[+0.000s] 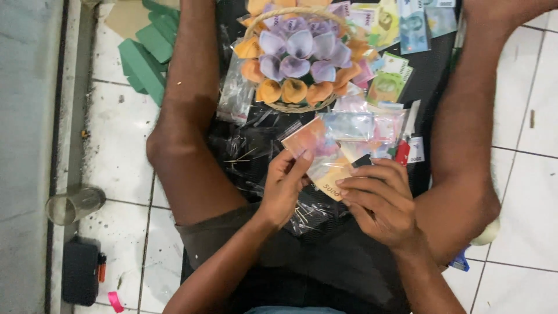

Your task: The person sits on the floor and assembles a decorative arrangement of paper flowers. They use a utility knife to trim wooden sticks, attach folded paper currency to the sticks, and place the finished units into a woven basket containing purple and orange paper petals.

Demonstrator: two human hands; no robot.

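Observation:
I sit on the floor with my legs spread and look down between them. My left hand (286, 185) and my right hand (379, 200) together hold a pinkish-brown banknote (318, 157) in clear plastic wrap. The left thumb presses its upper left edge; the right fingers pinch its lower right part. Just beyond lies a loose pile of wrapped banknotes (363, 129). Farther away stands a woven basket (293, 107) filled with purple and orange cones rolled from notes (296, 58).
More banknotes, green and blue, (401, 35) lie at the far right on a black cloth (430, 70). Green foam blocks (146, 55) rest on the white tiles at the left. A clear glass (74, 203), a black case (80, 272) and clear plastic sleeves (235, 96) are nearby.

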